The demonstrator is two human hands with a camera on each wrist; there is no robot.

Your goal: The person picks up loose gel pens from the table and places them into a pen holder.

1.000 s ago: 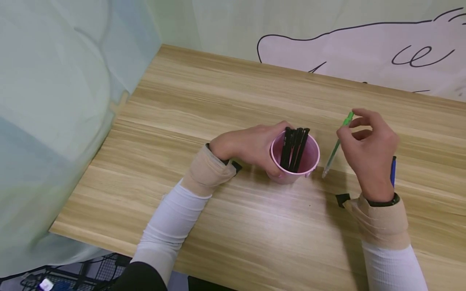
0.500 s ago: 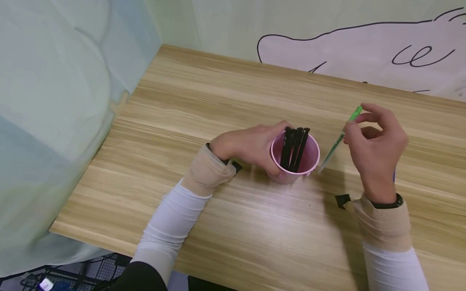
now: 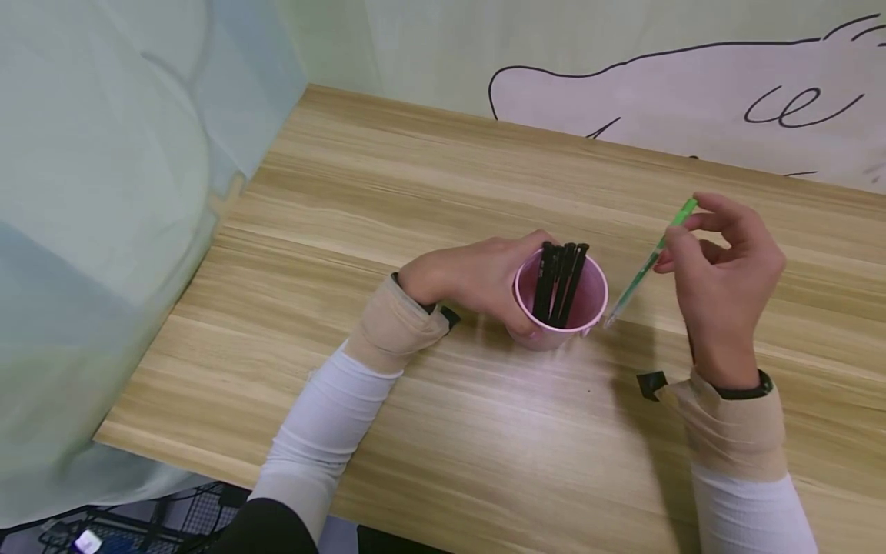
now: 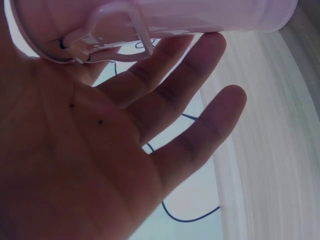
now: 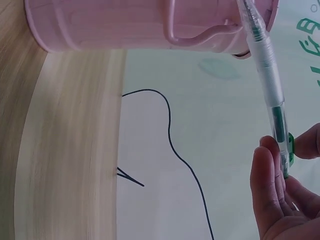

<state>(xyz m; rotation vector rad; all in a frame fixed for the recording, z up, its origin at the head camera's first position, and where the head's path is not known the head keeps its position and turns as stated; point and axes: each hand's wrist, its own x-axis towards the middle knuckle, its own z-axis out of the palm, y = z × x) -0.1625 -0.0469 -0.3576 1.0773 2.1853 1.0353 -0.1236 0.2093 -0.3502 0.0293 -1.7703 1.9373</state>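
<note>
My left hand (image 3: 477, 281) holds a small pink bucket (image 3: 547, 340) upright on the table, with thumb and fingers round its side near the rim. Several black pens (image 3: 554, 285) lean together inside it. The left wrist view shows the bucket's handle (image 4: 142, 32) folded down beside the palm, with some fingertips (image 4: 212, 45) against the wall. To the right, my right hand (image 3: 723, 296) pinches a green pen (image 3: 647, 265) by its green end. The pen slants, its clear tip pointing down-left close to the bucket's outer right side; whether they touch I cannot tell.
The wooden table (image 3: 388, 192) spreads around both hands. A wall with a line drawing (image 3: 664, 85) stands behind its far edge, and pale curtain-like fabric (image 3: 124, 231) hangs on the left. Dark cables and a rack (image 3: 166, 515) show below the near left edge.
My right hand has shifted rightward, tilting the green pen further over, its tip a little nearer the bucket. A blue pen behind that hand has gone out of sight. The left hand and bucket stay put.
</note>
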